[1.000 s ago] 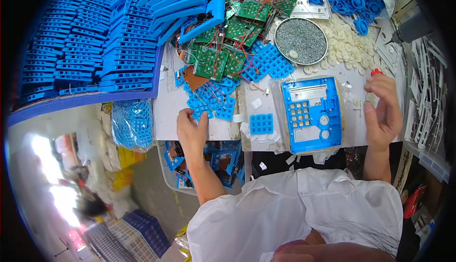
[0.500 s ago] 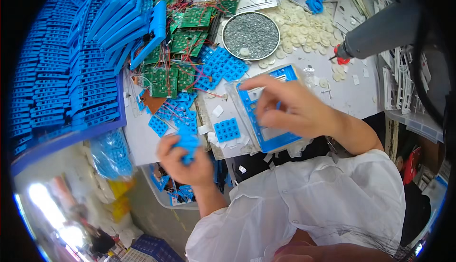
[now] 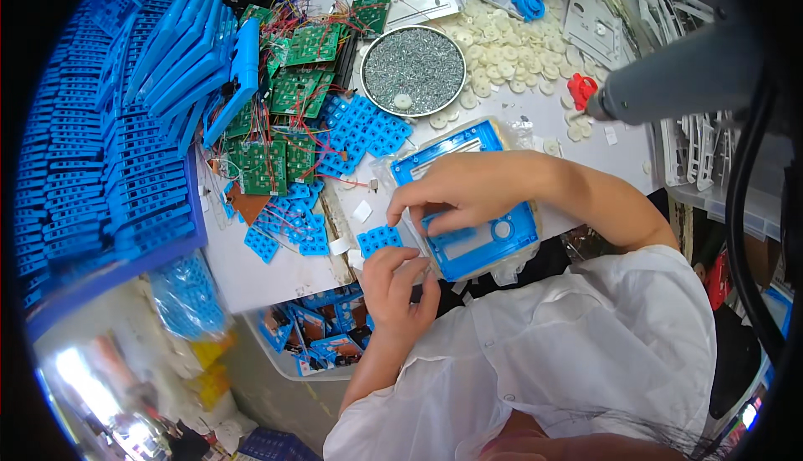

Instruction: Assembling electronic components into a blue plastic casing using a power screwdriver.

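On the counter [image 3: 242,277] lies a blue rectangular panel [image 3: 485,252], slightly turned, with a raised rim, a long pale slot at its far end, and a round hole and a rectangular opening nearer the person. The right hand [image 3: 468,189] bends over the panel's middle, fingers loosely curled at its left edge, while the left hand [image 3: 401,294] is half-curled just beside the panel's near left corner; whether either grips anything I cannot tell. Left of the panel, a small blue keypad [image 3: 378,238] of square keys lies just beyond the left hand's fingers.
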Demonstrator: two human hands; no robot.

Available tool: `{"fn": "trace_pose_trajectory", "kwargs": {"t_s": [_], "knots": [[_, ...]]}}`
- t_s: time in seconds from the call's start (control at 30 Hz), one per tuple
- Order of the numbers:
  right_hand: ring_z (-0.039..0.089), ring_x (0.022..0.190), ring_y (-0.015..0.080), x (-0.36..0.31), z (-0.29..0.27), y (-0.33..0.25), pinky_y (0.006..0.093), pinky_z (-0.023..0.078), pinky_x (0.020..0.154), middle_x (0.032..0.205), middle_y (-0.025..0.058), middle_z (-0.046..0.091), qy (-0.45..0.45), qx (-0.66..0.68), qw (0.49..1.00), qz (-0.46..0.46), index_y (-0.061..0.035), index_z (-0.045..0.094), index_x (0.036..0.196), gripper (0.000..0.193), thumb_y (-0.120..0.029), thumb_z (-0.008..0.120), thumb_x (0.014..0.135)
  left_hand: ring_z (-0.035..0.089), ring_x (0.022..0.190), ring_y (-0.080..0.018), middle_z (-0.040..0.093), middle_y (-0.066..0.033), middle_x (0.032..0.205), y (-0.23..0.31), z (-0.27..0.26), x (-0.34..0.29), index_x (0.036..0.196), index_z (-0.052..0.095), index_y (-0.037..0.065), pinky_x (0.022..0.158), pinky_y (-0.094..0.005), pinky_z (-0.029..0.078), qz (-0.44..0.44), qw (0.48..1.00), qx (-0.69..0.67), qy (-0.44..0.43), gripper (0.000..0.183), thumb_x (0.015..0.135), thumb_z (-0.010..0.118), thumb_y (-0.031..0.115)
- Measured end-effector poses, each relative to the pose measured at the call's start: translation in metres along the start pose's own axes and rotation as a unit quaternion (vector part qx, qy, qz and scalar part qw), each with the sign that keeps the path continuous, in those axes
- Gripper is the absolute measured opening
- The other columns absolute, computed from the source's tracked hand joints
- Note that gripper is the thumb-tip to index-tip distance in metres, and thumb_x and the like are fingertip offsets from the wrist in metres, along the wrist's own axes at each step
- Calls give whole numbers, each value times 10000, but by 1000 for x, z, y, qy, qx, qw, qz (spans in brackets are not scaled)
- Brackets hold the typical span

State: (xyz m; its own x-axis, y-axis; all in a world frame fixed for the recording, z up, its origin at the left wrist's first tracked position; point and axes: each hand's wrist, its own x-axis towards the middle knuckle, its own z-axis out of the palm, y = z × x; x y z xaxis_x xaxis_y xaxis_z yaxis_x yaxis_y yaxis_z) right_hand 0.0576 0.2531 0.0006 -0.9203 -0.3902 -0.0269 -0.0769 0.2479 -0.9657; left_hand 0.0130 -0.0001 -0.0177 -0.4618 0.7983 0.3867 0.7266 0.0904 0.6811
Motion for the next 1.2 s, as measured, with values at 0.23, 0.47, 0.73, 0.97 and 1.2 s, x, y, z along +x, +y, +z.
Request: {"fn": "trace_pose_trajectory", "kwargs": {"t_s": [0.23, 0.47, 0.73, 0.97, 1.2], "knots": [[689, 860, 294, 7, 5, 0, 439, 541, 698, 860, 70, 639, 126, -218, 960, -121, -185, 611, 1250, 361, -166, 710, 903, 610, 938, -309, 641, -79, 1047, -12, 15, -2, 1058, 728, 76, 810, -441, 472, 41, 998, 44, -27, 372, 692, 760, 18], [671, 939, 273, 4, 12, 7, 408, 553, 783, 958, 69, 665, 201, -258, 932, -158, -134, 665, 1171, 342, -143, 754, 841, 599, 933, -299, 633, -78, 1047, -17, 13, 7, 1070, 731, 67, 798, -446, 461, 69, 995, 37, -62, 380, 693, 764, 39], [530, 1331, 300, -43, 21, -18, 468, 463, 1058, 1393, 113, 600, 166, -359, 917, -43, -39, 633, 1263, 553, -256, 805, 784, 622, 1030, -287, 661, -74, 1133, -17, 6, 17, 1102, 733, 77, 945, -482, 437, 102, 990, 74, -69, 359, 744, 763, 89], [270, 1567, 304, -65, 72, -16, 653, 225, 1198, 1654, 175, 351, 91, -420, 902, 42, 32, 457, 1501, 994, -628, 697, 798, 618, 1160, -238, 663, -27, 1300, -14, -6, 18, 1210, 729, 94, 1140, -566, 312, 138, 960, 193, -148, 391, 845, 729, 236], [246, 1573, 326, -65, 77, -13, 654, 199, 1208, 1659, 206, 322, 78, -433, 896, 56, 51, 433, 1510, 1028, -610, 729, 781, 593, 1196, -221, 642, -22, 1318, -30, -20, 29, 1230, 723, 90, 1143, -591, 318, 203, 937, 194, -207, 430, 838, 743, 262]]}}
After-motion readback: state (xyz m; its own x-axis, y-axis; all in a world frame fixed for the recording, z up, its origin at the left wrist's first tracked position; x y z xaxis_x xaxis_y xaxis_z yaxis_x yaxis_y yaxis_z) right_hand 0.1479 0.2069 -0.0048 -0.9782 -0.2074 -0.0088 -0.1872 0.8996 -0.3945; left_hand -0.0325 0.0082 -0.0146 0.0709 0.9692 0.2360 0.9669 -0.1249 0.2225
